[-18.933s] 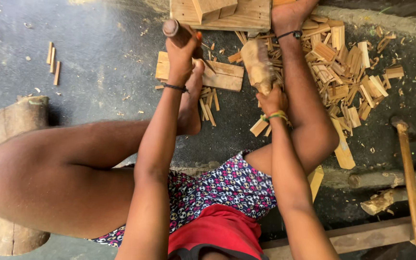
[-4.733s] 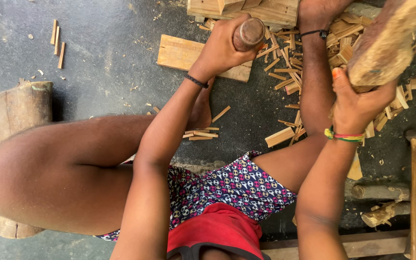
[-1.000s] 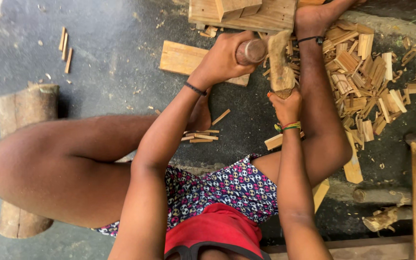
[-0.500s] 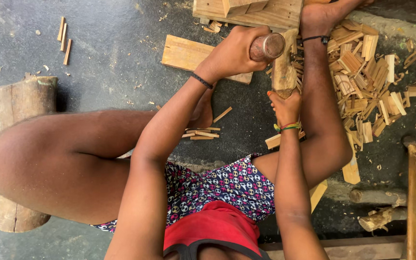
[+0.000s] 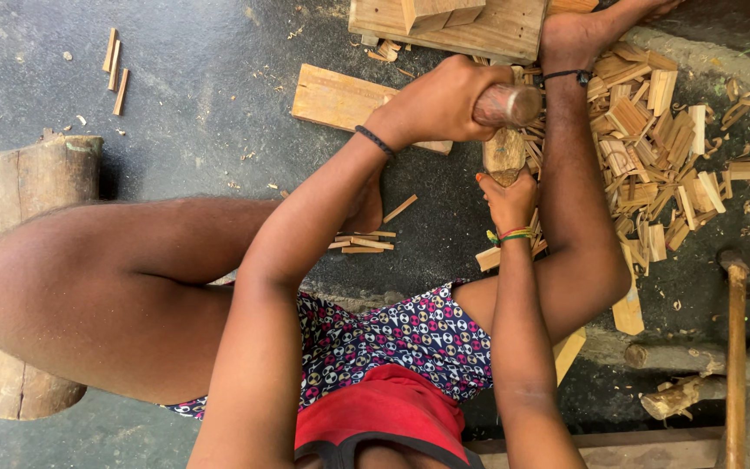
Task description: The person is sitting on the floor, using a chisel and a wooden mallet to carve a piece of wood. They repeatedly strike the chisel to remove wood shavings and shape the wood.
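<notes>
- Stubby round piece of brown wood (image 5: pixel 503 155), standing on end in the upper centre of the frame, just beside the right leg; top end hidden under the tool above it.
- Left hand (image 5: pixel 438 102) wrapped tight around a thick cylindrical wooden handle (image 5: pixel 507 104), pale round butt end pointing right; handle lying across the top of the wood piece, touching it as far as can be told.
- Right hand (image 5: pixel 508 198) closed on the lower part of that wood piece, fingers curled round it from below; striped woven band on the wrist, thin black band on the left wrist.
- Flat pale wooden board (image 5: pixel 345 97) lying on the dark ground (image 5: pixel 201 104) to the left of the left hand, partly covered by it.
- Large pale wooden block (image 5: pixel 453 24) at the top edge of the frame, just above both hands.
- Heap of short split wood chips (image 5: pixel 653 148) spread over the upper right, next to the right leg.
- Few thin splinters (image 5: pixel 362 241) on the ground near the centre, between the legs.
- Upright log section (image 5: pixel 32 260) at the left edge, behind the left knee.
- Long wooden-handled tool (image 5: pixel 733 347) lying at the lower right, well apart from both hands.
</notes>
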